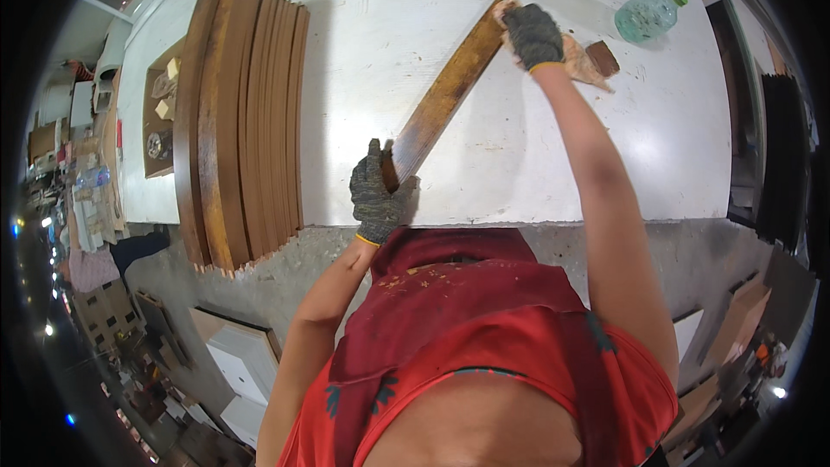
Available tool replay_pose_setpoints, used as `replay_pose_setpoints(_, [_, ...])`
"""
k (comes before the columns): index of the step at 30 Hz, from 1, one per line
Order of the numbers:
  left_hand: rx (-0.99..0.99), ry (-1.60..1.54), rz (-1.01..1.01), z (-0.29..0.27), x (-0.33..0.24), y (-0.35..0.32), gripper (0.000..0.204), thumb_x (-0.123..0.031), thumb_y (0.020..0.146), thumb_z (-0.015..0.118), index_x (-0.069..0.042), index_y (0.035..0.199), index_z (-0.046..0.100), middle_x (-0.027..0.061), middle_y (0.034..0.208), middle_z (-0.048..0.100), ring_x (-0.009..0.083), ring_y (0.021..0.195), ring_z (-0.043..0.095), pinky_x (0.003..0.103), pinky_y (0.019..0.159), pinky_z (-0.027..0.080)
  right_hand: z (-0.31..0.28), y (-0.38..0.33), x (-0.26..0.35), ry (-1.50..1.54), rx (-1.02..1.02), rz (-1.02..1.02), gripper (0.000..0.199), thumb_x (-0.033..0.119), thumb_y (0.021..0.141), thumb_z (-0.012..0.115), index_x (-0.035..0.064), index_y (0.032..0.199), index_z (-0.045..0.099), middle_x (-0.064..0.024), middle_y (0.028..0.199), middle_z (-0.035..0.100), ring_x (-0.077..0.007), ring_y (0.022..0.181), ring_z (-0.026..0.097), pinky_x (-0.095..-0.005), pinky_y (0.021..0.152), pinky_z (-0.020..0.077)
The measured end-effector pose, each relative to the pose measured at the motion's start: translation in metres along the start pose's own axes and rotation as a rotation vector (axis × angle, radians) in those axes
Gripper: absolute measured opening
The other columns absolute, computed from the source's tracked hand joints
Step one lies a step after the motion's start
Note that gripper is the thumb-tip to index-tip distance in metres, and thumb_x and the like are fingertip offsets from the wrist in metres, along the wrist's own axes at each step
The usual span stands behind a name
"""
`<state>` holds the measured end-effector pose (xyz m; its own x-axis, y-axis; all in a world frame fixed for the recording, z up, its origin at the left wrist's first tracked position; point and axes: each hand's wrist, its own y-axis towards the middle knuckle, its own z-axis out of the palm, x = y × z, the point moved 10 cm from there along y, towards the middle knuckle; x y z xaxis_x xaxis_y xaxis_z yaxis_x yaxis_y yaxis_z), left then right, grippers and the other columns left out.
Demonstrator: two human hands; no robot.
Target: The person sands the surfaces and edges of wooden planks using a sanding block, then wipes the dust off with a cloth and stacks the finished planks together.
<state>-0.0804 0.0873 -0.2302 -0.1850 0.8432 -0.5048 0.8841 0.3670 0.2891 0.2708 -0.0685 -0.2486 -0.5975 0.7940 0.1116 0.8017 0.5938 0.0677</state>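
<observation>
A wooden board [450,91], stained brown with a glossy patch near its close end, lies slantwise on the white table. My left hand [379,195], in a dark grey knit glove, is closed around the board's near end. At the far end, my right hand [534,35], gloved the same way, presses a bunched pale rag [507,10] against the wood. Pinkish-beige cloth [586,65] spreads out beside that hand. A small brown block [603,59] rests by the cloth. Part of the rag is hidden under my right fingers.
A row of brown boards [251,121] stands on the white table [605,164] at left, overhanging its front edge. Behind them sits an open box [160,160] of small items. A greenish plastic bottle [648,15] with a green cap lies at far right.
</observation>
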Motion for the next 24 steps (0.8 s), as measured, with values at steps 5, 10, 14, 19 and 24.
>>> replay_pose_setpoints(5, [0.012, 0.006, -0.045, 0.003, 0.01, -0.005, 0.101, -0.023, 0.058, 0.087, -0.002, 0.143, 0.035, 0.0148, 0.107, 0.063, 0.031, 0.093, 0.059, 0.043, 0.083, 0.047, 0.01, -0.031, 0.063, 0.251, -0.242, -0.169, 0.029, 0.02, 0.072, 0.069, 0.0065, 0.097, 0.062, -0.0139, 0.093, 0.064, -0.0271, 0.091, 0.063, -0.0381, 0.075, 0.0528])
replay_pose_setpoints(10, [0.161, -0.098, -0.169, 0.012, 0.024, -0.009, 0.099, -0.025, 0.064, 0.085, -0.004, 0.145, 0.033, 0.0187, 0.111, 0.06, 0.0343, 0.099, 0.057, 0.045, 0.087, 0.046, 0.047, -0.178, 0.248, 0.476, 0.226, -0.593, 0.021, 0.016, 0.091, 0.048, 0.0013, 0.091, 0.062, -0.0098, 0.084, 0.064, -0.0223, 0.074, 0.065, -0.0338, 0.066, 0.0526])
replay_pose_setpoints(14, [0.164, -0.595, -0.392, 0.003, 0.028, -0.003, 0.081, -0.016, 0.069, 0.084, -0.001, 0.138, 0.042, 0.0189, 0.111, 0.064, 0.0241, 0.095, 0.064, 0.036, 0.082, 0.053, 0.049, -0.166, 0.165, 1.668, 0.517, -0.054, 0.029, 0.028, 0.088, 0.055, 0.0032, 0.104, 0.055, -0.0092, 0.093, 0.06, -0.0197, 0.075, 0.062, -0.0299, 0.064, 0.0548])
replay_pose_setpoints(19, [0.632, -1.381, -0.671, 0.034, 0.005, -0.008, 0.046, -0.034, 0.097, 0.048, 0.002, 0.124, 0.057, 0.0136, 0.111, 0.064, 0.0184, 0.096, 0.063, 0.031, 0.083, 0.053, 0.039, -0.155, 0.082, 2.137, 0.185, 0.044, 0.05, 0.032, 0.081, 0.067, 0.0062, 0.12, 0.049, -0.0068, 0.114, 0.056, -0.0186, 0.098, 0.056, -0.0336, 0.082, 0.0522])
replay_pose_setpoints(24, [0.166, -1.057, -0.656, 0.008, 0.048, -0.008, 0.061, -0.022, 0.083, 0.071, 0.001, 0.134, 0.047, 0.0158, 0.121, 0.059, 0.0216, 0.11, 0.057, 0.034, 0.09, 0.05, -0.01, -0.175, 0.188, 1.188, 0.003, -0.419, 0.03, 0.024, 0.078, 0.064, 0.0078, 0.104, 0.059, -0.01, 0.096, 0.06, -0.0254, 0.087, 0.059, -0.0395, 0.075, 0.0504])
